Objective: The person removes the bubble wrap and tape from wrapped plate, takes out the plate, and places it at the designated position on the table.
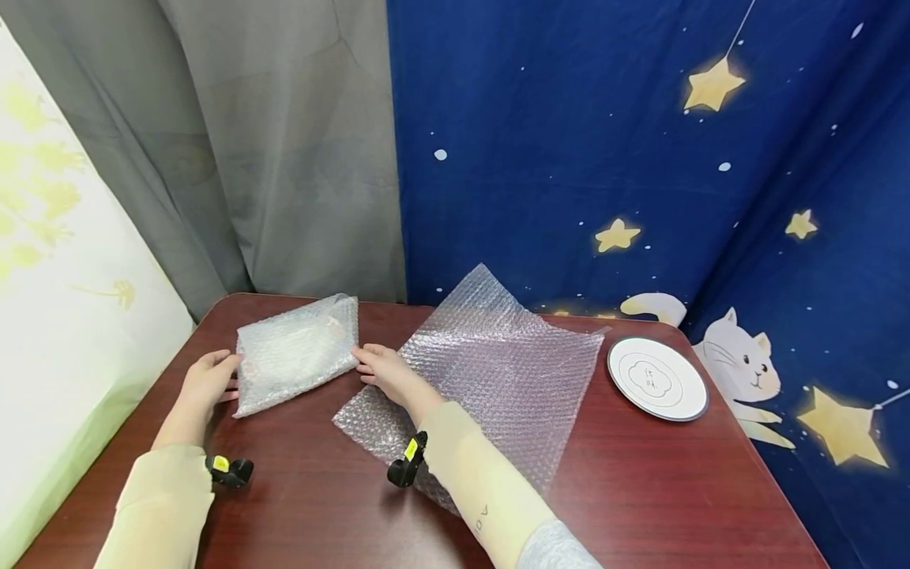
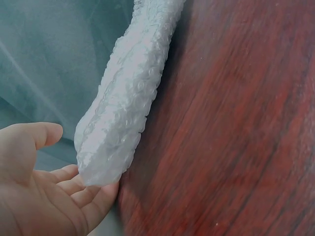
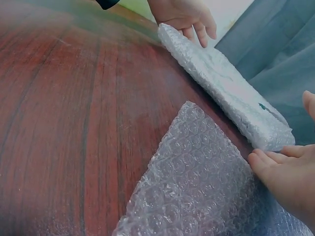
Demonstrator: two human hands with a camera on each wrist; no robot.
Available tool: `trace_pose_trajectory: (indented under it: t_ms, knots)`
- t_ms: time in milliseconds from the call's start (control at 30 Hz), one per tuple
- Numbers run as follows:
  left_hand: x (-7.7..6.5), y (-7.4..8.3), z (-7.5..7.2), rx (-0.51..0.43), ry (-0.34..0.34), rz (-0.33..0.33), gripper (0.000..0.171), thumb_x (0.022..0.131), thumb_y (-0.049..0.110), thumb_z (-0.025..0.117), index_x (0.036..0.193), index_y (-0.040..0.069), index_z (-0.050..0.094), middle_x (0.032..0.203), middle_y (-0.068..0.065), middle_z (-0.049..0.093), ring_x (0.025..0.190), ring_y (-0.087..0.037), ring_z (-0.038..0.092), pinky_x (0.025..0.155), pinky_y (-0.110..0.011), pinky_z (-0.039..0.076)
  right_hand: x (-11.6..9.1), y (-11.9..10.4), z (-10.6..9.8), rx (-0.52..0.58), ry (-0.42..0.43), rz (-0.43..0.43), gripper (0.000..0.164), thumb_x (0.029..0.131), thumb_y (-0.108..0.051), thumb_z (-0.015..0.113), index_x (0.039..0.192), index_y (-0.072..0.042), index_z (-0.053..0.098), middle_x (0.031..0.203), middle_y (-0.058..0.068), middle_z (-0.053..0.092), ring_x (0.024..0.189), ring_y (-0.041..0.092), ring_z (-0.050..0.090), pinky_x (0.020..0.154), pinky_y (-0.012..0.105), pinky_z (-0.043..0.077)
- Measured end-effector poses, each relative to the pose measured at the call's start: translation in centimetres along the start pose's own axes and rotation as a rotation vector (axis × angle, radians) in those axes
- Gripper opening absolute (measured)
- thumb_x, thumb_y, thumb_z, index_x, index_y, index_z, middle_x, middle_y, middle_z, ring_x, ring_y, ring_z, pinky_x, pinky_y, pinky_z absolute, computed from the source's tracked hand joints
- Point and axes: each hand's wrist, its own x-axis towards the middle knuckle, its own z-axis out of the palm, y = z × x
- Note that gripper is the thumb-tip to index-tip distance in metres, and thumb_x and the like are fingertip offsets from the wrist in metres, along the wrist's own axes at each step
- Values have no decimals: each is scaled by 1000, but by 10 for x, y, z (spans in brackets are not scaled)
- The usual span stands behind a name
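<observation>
between spread left hand point(image 1: 209, 379) and spread right hand point(image 1: 388, 371), bubble-wrapped packet point(image 1: 297, 356), long axis crosswise, right end farther

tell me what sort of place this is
Probably an indoor packing spot, judging by the bubble-wrapped bundle, the loose sheet of bubble wrap beside it, and the starry blue curtain hanging behind them.

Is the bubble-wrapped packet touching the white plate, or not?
Apart. The head view shows the bubble-wrapped packet at left, the white plate at right, and a loose bubble-wrap sheet lying between them.
</observation>
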Motion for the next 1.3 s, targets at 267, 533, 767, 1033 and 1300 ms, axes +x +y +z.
trace_pose_trajectory:
  t_ms: [267,533,767,1033,1300]
  knots:
    - [-1,2,2,-7,-5,-29,70,100,35,38,142,-18,22,126,-34,40,69,-5,53,61,-23,53,-1,-2,2,-70,-22,1,65,96,-24,58,143,11,31,138,20,45,121,33,49,96,41,45]
    - [-2,0,3,12,-1,-42,65,100,32,39,137,-21,30,112,-25,49,68,-2,52,62,-22,53,-2,-4,2,-50,-41,5,66,97,-24,58,144,11,28,140,22,43,122,35,49,98,41,43]
    - [-1,-5,2,17,-13,-18,57,99,25,43,133,-21,37,91,-10,53,64,-3,53,60,-21,53,-1,0,3,20,-44,22,66,96,-21,60,145,9,28,139,21,43,116,35,53,96,41,45]
    - [-4,-7,0,5,-72,24,51,99,19,45,130,-21,38,76,-1,50,61,-4,53,58,-20,53,-2,0,6,62,-16,24,64,93,-20,64,145,4,33,133,18,47,114,33,55,95,39,46]
    - [-8,-9,-4,21,-95,74,49,100,17,46,128,-22,39,76,-1,52,65,-5,53,60,-22,54,-3,0,8,95,-5,10,66,93,-16,64,144,8,30,135,23,44,115,32,54,96,38,45]
